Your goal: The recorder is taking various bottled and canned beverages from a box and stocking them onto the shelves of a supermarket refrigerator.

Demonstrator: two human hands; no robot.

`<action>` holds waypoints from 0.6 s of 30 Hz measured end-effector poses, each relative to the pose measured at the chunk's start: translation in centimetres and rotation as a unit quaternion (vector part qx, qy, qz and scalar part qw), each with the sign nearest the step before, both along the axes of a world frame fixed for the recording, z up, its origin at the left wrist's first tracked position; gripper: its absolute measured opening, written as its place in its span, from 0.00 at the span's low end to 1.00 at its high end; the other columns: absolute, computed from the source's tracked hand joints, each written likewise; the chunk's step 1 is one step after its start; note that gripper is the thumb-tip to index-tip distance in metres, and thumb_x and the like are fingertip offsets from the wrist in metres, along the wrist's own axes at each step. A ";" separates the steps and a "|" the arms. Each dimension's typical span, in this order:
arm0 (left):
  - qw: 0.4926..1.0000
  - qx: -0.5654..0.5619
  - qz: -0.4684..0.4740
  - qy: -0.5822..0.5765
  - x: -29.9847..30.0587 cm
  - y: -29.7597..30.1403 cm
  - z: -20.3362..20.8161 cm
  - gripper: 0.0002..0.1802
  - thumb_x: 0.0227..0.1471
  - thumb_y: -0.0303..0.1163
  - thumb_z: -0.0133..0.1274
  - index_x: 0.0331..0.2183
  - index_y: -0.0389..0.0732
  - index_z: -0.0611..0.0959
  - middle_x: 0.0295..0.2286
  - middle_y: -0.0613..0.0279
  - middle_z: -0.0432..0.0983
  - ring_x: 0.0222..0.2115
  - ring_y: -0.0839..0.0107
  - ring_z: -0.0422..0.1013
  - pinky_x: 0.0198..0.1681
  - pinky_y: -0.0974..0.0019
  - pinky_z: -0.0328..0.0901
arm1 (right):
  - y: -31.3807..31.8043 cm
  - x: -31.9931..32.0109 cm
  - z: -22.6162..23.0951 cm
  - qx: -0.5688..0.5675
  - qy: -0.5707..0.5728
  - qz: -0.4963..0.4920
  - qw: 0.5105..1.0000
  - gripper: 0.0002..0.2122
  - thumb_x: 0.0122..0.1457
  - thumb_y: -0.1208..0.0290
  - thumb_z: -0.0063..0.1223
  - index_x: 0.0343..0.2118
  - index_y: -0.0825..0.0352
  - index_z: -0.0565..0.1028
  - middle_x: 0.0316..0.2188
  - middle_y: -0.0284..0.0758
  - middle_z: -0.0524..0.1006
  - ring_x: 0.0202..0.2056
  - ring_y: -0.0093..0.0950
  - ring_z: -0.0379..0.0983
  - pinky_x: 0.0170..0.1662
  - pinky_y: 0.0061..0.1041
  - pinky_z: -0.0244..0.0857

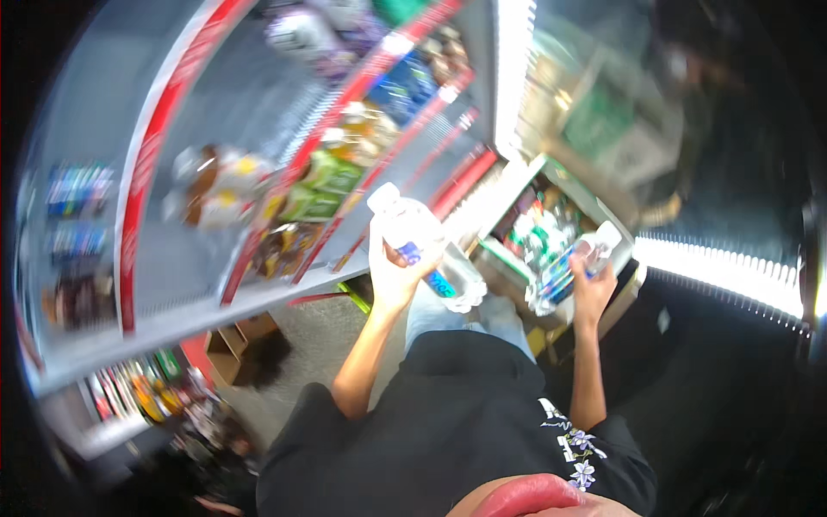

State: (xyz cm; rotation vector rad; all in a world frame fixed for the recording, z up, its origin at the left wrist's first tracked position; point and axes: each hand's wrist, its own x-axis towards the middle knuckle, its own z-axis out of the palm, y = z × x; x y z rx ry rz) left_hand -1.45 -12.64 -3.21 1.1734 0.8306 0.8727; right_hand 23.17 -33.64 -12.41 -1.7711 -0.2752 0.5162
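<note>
Gripping one clear bottle in each hand, a person stands between a stocked shelving unit and an open box. The left bottle (452, 269), white-capped with a blue label, is held in front of the waist, tilted with its cap toward the shelves and its base toward the person's right. The left hand (394, 277) has its fingers clamped around the bottle's side. The right bottle (556, 277), also white-capped and banded in blue, leans the other way, its base toward the first bottle but well apart from it. The fingers of the right hand (594, 293) are closed on it near the cap end. It appears over the near side of the open box (596, 205); whether it touches the rim cannot be told.

Inside the box lies a blurred jumble of white and green items (541, 226). To the left rises the grey shelving unit (142, 172), its shelves edged in red, bearing green packs (323, 185), amber bottles (357, 133), blue packs (403, 93) and brown-and-white packages (222, 185), all smeared by motion. A bright light strip (514, 69) runs along the unit's far edge. Below, a brown carton (233, 346) sits on the grey floor (323, 345), near a low rack of colourful goods (142, 389). The person wears a black shirt (439, 396) with a white floral print (582, 461) and pale blue jeans (426, 314).
</note>
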 end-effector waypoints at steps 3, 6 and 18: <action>0.965 0.216 0.121 0.082 -4.6 -0.1 6.5 0.50 0.36 0.22 0.74 0.59 0.36 0.65 0.48 0.55 0.72 0.47 0.65 0.74 0.52 0.61 0.72 | 4.4 -3.1 3.9 0.097 -0.016 0.129 0.987 0.27 0.49 0.79 0.73 0.52 0.74 0.73 0.43 0.35 0.78 0.46 0.24 0.76 0.51 0.26 0.69; 0.876 0.366 0.281 0.139 -10.4 0.2 11.8 0.52 0.36 0.28 0.76 0.58 0.37 0.62 0.48 0.55 0.68 0.49 0.64 0.70 0.54 0.58 0.68 | 10.4 -5.6 9.4 0.195 -0.083 0.278 0.937 0.33 0.43 0.75 0.77 0.53 0.76 0.72 0.46 0.39 0.78 0.46 0.27 0.76 0.53 0.28 0.69; 0.511 0.719 0.460 0.097 -18.6 12.9 32.8 0.54 0.38 0.33 0.73 0.59 0.37 0.55 0.50 0.48 0.64 0.47 0.60 0.70 0.49 0.57 0.69 | 34.0 -21.1 41.5 0.654 -0.213 0.327 0.647 0.32 0.53 0.66 0.69 0.57 0.73 0.65 0.46 0.40 0.75 0.46 0.30 0.74 0.51 0.29 0.69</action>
